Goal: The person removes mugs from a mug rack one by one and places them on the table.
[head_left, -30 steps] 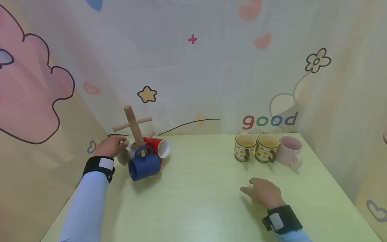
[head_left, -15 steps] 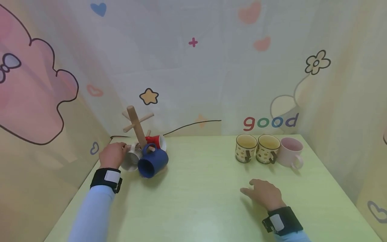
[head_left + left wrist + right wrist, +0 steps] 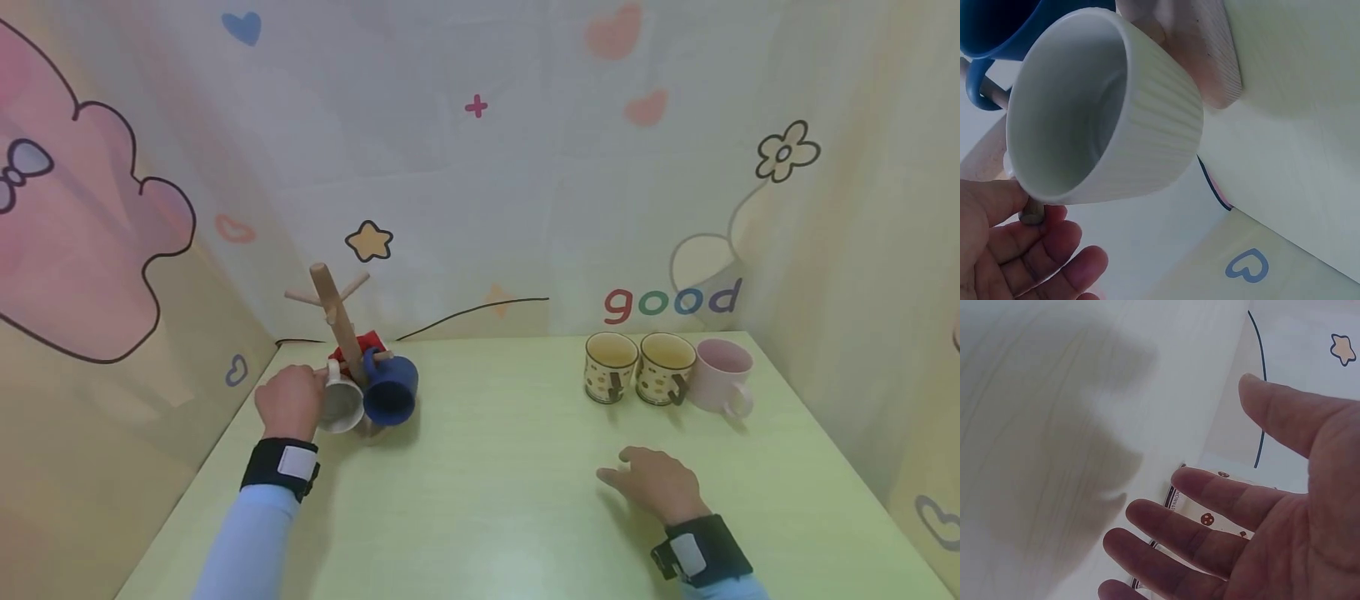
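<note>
"What do you have on the left?"

"I have the left hand pinching the tip of a wooden peg, thumb and fingers closed to the peg's thickness. I'd judge that it grips the mug stand while leaving the white mug free to hang."

"Where's that mug pointing?"

"Just right of those fingers, handle uppermost because the peg carries it. Its mouth faces back toward my head camera; its long axis runs away to the base."

"And the right?"

"My right hand is over the table, fingers spread, holding nothing. Beyond them, yellow spotted mugs and a pink mug stand upright."
</note>
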`<move>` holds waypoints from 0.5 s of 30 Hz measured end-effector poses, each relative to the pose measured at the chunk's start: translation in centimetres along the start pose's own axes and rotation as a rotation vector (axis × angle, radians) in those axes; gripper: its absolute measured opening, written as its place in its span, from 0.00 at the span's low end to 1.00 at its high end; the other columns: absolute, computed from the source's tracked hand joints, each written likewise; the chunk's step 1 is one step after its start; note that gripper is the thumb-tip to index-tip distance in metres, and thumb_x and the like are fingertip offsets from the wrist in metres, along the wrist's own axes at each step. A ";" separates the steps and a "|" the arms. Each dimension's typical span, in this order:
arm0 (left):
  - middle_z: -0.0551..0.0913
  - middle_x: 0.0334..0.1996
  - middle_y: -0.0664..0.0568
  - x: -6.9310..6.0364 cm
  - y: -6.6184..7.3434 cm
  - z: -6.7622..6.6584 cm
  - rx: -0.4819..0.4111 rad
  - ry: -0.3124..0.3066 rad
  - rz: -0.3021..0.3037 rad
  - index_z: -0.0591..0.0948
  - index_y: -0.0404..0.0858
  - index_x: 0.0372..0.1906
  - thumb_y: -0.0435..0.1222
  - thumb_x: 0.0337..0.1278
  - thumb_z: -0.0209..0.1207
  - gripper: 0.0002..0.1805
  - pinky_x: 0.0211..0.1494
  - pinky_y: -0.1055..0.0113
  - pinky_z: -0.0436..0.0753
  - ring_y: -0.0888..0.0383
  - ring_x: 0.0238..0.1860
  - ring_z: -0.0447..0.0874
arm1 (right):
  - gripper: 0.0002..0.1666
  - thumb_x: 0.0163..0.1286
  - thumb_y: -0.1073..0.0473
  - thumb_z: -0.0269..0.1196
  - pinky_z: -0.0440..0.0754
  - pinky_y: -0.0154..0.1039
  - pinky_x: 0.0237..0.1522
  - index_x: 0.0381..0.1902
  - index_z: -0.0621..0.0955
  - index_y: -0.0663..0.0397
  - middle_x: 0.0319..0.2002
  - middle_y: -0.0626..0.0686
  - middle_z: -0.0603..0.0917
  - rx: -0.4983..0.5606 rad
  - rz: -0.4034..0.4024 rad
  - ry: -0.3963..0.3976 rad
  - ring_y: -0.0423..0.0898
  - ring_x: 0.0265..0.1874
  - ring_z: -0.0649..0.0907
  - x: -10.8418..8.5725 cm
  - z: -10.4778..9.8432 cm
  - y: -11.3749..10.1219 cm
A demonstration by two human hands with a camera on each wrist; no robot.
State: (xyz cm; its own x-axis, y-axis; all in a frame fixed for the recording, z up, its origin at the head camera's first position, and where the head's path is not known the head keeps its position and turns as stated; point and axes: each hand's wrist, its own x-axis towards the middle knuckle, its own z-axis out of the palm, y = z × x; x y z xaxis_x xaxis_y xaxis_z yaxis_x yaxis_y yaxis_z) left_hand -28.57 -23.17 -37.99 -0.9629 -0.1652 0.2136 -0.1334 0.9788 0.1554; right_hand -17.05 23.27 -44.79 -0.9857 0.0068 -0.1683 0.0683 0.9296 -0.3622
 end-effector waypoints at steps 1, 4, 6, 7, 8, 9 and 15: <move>0.83 0.25 0.39 -0.1 0.2 0.0 0.005 0.006 0.000 0.85 0.28 0.34 0.46 0.73 0.53 0.24 0.30 0.50 0.79 0.44 0.28 0.82 | 0.37 0.67 0.36 0.60 0.80 0.62 0.41 0.55 0.80 0.64 0.52 0.67 0.83 0.002 0.002 -0.002 0.65 0.49 0.82 0.0 0.0 0.0; 0.83 0.26 0.38 -0.4 0.5 0.2 0.006 0.030 0.006 0.85 0.28 0.31 0.46 0.73 0.52 0.25 0.33 0.47 0.79 0.42 0.29 0.82 | 0.37 0.67 0.37 0.60 0.80 0.63 0.42 0.55 0.80 0.65 0.52 0.68 0.82 0.005 0.007 -0.006 0.66 0.49 0.81 -0.1 0.0 0.0; 0.82 0.26 0.37 -0.6 0.7 0.2 0.010 0.040 0.010 0.85 0.27 0.30 0.45 0.73 0.52 0.25 0.34 0.47 0.79 0.41 0.30 0.82 | 0.36 0.67 0.37 0.60 0.79 0.63 0.43 0.55 0.80 0.65 0.52 0.68 0.82 0.004 0.010 -0.010 0.66 0.50 0.81 -0.1 -0.1 0.0; 0.82 0.26 0.37 -0.7 0.8 0.2 0.018 0.036 0.008 0.85 0.27 0.31 0.45 0.73 0.52 0.26 0.34 0.47 0.79 0.41 0.30 0.82 | 0.36 0.67 0.37 0.60 0.79 0.63 0.43 0.55 0.80 0.65 0.52 0.68 0.82 0.004 0.012 -0.011 0.67 0.50 0.81 -0.1 -0.1 0.0; 0.82 0.25 0.37 -0.7 1.0 0.1 0.026 0.032 0.008 0.85 0.27 0.31 0.46 0.74 0.51 0.26 0.34 0.47 0.80 0.41 0.30 0.81 | 0.36 0.67 0.37 0.60 0.79 0.63 0.43 0.55 0.80 0.65 0.52 0.68 0.82 0.003 0.012 -0.010 0.67 0.50 0.81 -0.1 -0.1 0.0; 0.82 0.24 0.37 -0.8 1.1 0.1 0.033 0.027 0.003 0.85 0.27 0.31 0.46 0.74 0.51 0.26 0.34 0.47 0.80 0.41 0.30 0.81 | 0.36 0.67 0.37 0.60 0.79 0.63 0.43 0.55 0.80 0.65 0.52 0.68 0.82 0.003 0.013 -0.011 0.67 0.50 0.81 -0.2 -0.1 -0.1; 0.81 0.22 0.38 -0.9 1.8 0.2 0.046 0.002 -0.030 0.85 0.27 0.33 0.46 0.75 0.50 0.26 0.38 0.46 0.79 0.41 0.30 0.80 | 0.36 0.68 0.37 0.60 0.79 0.64 0.45 0.55 0.80 0.65 0.52 0.68 0.82 0.012 0.026 -0.022 0.67 0.52 0.80 -0.2 -0.1 0.0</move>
State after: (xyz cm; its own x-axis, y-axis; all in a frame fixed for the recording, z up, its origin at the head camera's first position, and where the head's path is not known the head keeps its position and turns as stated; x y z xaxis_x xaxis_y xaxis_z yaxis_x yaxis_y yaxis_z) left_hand -27.95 -21.23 -38.14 -0.9579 -0.1945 0.2113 -0.1727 0.9780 0.1174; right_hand -16.82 23.29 -44.65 -0.9800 0.0232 -0.1977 0.0963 0.9246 -0.3687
